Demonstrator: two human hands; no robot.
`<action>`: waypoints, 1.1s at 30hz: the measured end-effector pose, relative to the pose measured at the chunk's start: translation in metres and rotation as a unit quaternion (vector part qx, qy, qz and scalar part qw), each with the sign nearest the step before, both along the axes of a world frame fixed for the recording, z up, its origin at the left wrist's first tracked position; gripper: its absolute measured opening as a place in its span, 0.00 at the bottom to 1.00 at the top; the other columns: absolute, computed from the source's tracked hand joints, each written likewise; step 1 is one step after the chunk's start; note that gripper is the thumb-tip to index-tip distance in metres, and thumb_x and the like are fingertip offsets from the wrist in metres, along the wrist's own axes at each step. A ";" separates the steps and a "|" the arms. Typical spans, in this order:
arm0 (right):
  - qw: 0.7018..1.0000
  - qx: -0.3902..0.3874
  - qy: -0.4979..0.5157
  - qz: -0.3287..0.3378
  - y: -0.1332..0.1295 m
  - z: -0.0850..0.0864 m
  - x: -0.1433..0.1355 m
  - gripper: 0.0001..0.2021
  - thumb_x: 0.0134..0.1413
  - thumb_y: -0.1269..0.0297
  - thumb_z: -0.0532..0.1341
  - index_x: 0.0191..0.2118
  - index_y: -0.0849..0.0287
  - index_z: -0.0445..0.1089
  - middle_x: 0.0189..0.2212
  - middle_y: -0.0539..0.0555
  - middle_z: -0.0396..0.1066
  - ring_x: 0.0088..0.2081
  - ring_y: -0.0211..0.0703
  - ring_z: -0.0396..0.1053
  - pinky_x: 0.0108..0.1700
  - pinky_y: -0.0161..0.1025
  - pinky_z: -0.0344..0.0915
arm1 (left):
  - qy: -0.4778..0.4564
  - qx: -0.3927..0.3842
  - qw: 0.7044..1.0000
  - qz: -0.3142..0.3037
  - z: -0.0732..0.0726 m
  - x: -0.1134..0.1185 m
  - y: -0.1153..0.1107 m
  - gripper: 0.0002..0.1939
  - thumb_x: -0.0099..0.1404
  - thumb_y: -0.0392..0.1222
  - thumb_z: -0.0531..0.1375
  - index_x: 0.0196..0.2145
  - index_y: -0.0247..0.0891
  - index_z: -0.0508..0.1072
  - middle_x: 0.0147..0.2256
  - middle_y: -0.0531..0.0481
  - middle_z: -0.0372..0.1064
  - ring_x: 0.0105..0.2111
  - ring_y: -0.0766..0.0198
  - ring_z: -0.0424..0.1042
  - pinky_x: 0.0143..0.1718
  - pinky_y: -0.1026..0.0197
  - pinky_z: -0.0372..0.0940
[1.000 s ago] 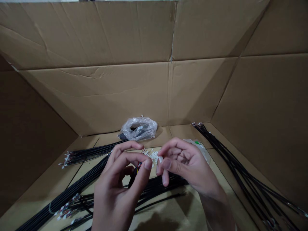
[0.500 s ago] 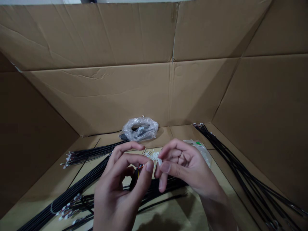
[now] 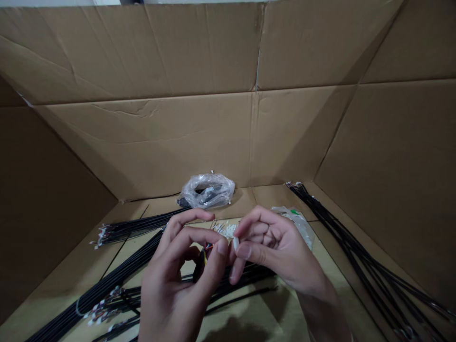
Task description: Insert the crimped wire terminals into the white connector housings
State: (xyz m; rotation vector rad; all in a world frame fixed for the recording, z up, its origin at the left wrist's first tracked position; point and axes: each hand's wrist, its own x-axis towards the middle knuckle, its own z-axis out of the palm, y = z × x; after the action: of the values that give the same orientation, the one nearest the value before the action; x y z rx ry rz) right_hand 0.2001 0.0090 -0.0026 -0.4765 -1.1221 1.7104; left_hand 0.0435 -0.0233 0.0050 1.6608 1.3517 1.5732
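Note:
My left hand (image 3: 185, 270) pinches the thin coloured wires (image 3: 205, 254) at the end of a black cable between thumb and forefinger; the wire tips are hidden behind the fingers. Close to its right, my right hand (image 3: 274, 247) grips a small white connector housing (image 3: 235, 243) between thumb and fingertips. The two pinches almost meet, and whether wires and housing touch I cannot tell. Behind the hands lies a pile of small white housings (image 3: 230, 230) on the table. Beneath the hands several black cables (image 3: 242, 280) run across.
Cardboard walls (image 3: 185, 137) enclose the table. Bundles of black cable with white ends lie at left (image 3: 138, 225) and at right (image 3: 342, 237). A clear plastic bag (image 3: 224, 185) sits at the back, and another plastic bag (image 3: 302, 225) lies behind my right hand.
Both hands stay almost in place. The white housing in my right hand has shifted very slightly and stands a little more upright; my left hand has edged slightly right.

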 end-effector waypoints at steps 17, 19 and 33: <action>0.997 0.037 -0.043 -0.059 -0.003 -0.001 -0.001 0.09 0.54 0.65 0.73 0.36 0.58 0.73 0.27 0.48 0.78 0.29 0.38 0.81 0.36 0.34 0.79 | 0.014 0.012 1.000 -0.006 -0.001 -0.002 0.001 0.08 0.68 0.43 0.64 0.29 0.49 0.78 0.46 0.55 0.75 0.56 0.57 0.69 0.35 0.61 0.64; 0.995 0.038 -0.053 -0.074 -0.004 -0.001 -0.002 0.08 0.54 0.66 0.73 0.35 0.58 0.74 0.28 0.48 0.78 0.29 0.37 0.80 0.36 0.32 0.78 | 0.012 0.009 1.000 -0.005 -0.001 -0.002 0.000 0.09 0.68 0.42 0.63 0.29 0.50 0.78 0.47 0.56 0.75 0.56 0.58 0.69 0.37 0.61 0.64; 0.989 0.058 -0.083 -0.107 -0.006 -0.002 -0.003 0.09 0.53 0.62 0.74 0.36 0.56 0.75 0.28 0.49 0.78 0.29 0.40 0.81 0.36 0.36 0.80 | -0.012 -0.003 1.000 0.001 0.001 0.004 0.001 0.09 0.67 0.43 0.64 0.28 0.49 0.78 0.45 0.56 0.76 0.55 0.57 0.70 0.39 0.61 0.63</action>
State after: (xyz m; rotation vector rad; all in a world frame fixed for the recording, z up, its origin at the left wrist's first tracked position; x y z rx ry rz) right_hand 0.1969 0.0033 -0.0046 -0.6512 -1.2335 1.4316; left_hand 0.0471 -0.0223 0.0057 1.6327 1.3443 1.5828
